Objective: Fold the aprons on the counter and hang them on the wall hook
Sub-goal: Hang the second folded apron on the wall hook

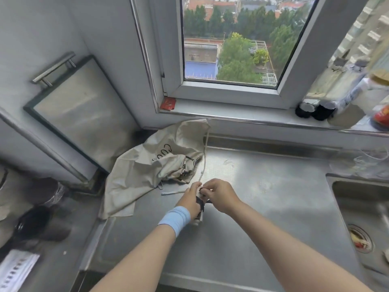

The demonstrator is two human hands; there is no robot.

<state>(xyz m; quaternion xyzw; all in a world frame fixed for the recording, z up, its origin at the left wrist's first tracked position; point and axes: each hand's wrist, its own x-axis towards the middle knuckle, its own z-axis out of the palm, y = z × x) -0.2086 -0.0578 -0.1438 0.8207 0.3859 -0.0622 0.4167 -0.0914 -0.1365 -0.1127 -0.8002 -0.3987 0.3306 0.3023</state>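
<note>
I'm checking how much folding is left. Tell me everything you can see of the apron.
The apron is beige cloth, unfolded, crumpled in a heap at the back left corner of the counter, its top edge propped up below the sill. Dark lettering, partly hidden by folds, shows on it. A pale strap runs from its top toward the front, where the left hand and right hand both pinch it.
</note>
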